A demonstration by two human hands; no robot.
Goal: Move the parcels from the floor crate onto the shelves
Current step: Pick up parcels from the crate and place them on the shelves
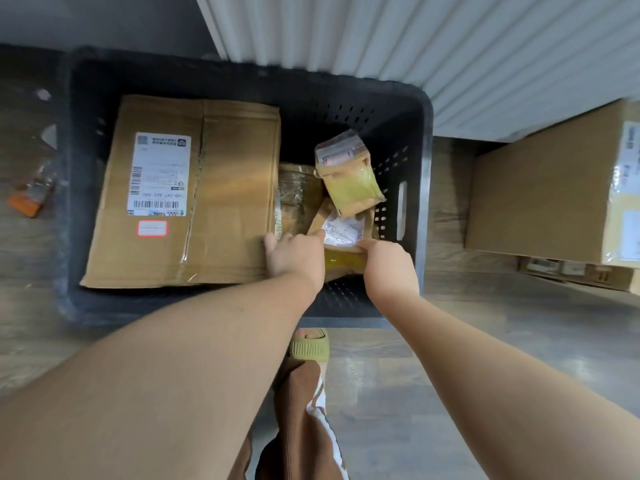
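— What is gripped, and where is it found?

— A small labelled parcel (341, 230) is pinched at its near edge by both hands, low in the right part of the black crate (412, 188). The left hand (294, 256) is closed on its left corner, the thumb spread against the big carton; the right hand (389, 263) is clamped on its right corner.

— What is seen around it?

— A taped yellow-brown parcel (348, 178) is propped tilted just above it, and a wrapped brown parcel (298, 199) is wedged beside it. A yellow parcel (343, 263) is partly covered beneath the hands. The left half of the crate is filled by a flat cardboard carton (214, 188), on which a white shipping label (159, 174) is stuck.

— And outside the crate?

— The crate is set on a wood-pattern floor (433, 358). A large cardboard box (540, 199) is seen to the right, a ribbed white panel (450, 53) above, and an orange scrap (27, 202) at the left. A sandalled foot (310, 344) is placed just before the crate.
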